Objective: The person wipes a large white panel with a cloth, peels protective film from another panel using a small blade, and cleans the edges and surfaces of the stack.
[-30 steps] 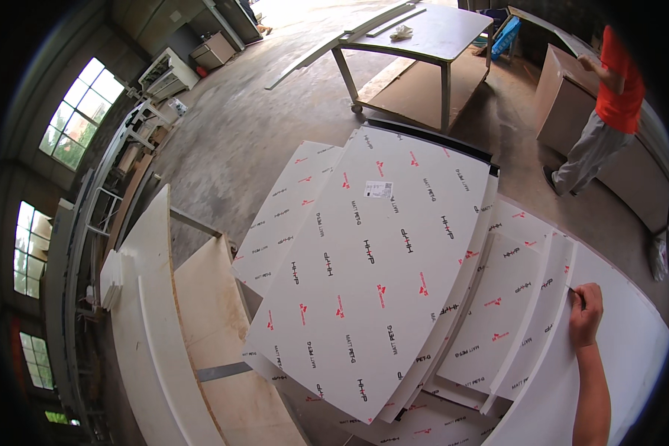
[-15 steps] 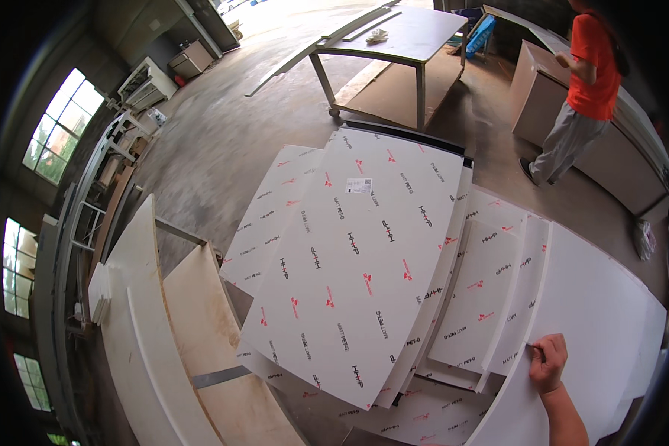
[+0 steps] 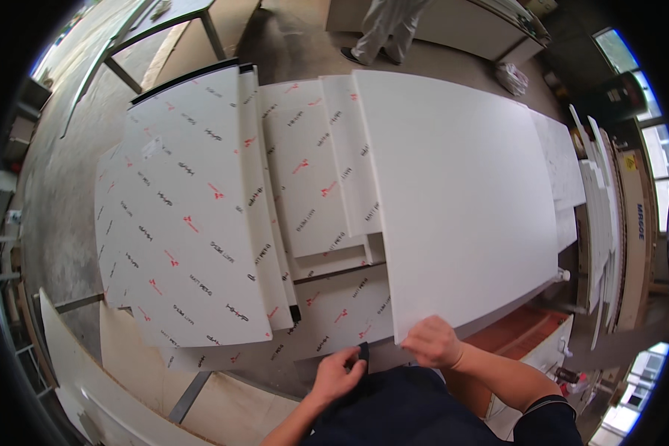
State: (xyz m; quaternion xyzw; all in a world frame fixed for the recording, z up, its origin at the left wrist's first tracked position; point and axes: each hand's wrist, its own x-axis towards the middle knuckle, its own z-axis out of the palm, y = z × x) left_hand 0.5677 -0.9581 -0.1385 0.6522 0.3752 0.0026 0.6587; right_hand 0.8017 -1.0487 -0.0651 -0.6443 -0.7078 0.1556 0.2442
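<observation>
My right hand point(image 3: 432, 342) is closed on the near left corner of a large plain white panel point(image 3: 461, 201), thumb and fingers pinching its edge. To its left, my left hand point(image 3: 340, 374) is curled in front of my dark shirt, just off the near edge of the stack. A small black piece point(image 3: 363, 352) shows against its fingertips; whether they grip it cannot be made out. White panels with black and red print point(image 3: 193, 223) lie in a slanted pile on the left. More printed panels point(image 3: 308, 171) are partly covered by the plain panel's left edge.
Wooden boards point(image 3: 119, 394) stand at lower left. A metal-framed table point(image 3: 215, 33) is at the far left. Another person's grey trousers point(image 3: 394, 26) show beside a long cabinet point(image 3: 461, 30). Upright boards point(image 3: 632, 223) lean at right, near an open reddish-lined drawer or box point(image 3: 520, 334).
The view has swung right and down, so the stack appears further left. My left hand has come into view. My right hand stays on the plain white panel's edge, now at its near corner.
</observation>
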